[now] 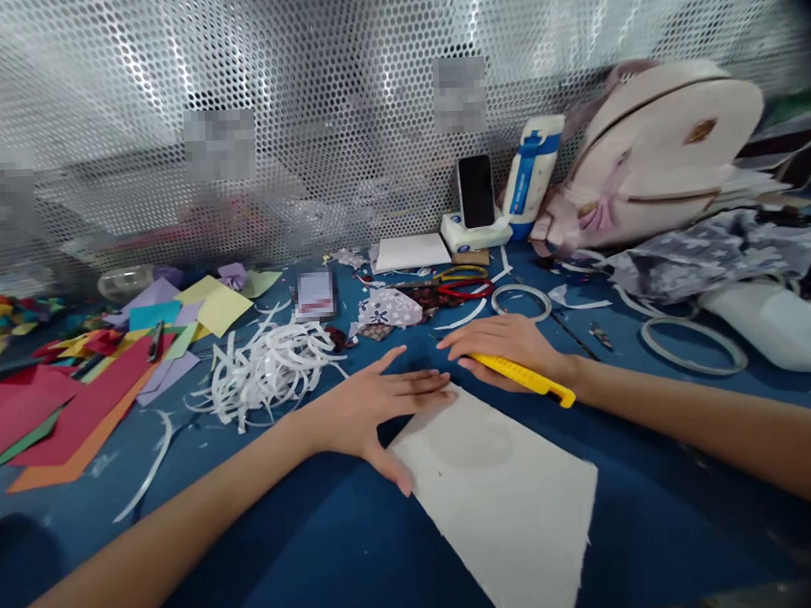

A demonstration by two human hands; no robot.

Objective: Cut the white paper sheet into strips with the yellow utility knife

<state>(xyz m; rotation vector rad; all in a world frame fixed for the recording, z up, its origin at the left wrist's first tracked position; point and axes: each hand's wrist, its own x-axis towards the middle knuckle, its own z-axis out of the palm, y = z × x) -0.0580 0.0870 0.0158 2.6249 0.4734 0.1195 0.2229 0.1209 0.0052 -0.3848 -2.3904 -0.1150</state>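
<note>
A white sheet of card (505, 487) with rough-cut edges lies on the blue table in front of me. My left hand (369, 407) rests at its far left corner, fingers stretched and thumb spread along the left edge. A yellow utility knife (524, 377) is in my right hand (506, 345), its handle end pointing back toward my wrist. The right fingers curl just beyond the card's far corner, close to the left fingertips. The knife's blade end is hidden under those fingers.
Shredded white paper strips (268, 366) lie left, beside coloured paper sheets (103, 403). Scissors (468, 282), tape rings (522, 303) and patterned fabric (389, 307) lie beyond my hands. Behind stand a phone (476, 191), a bottle (534, 175), a backpack (666, 153) and a perforated metal screen (345, 102).
</note>
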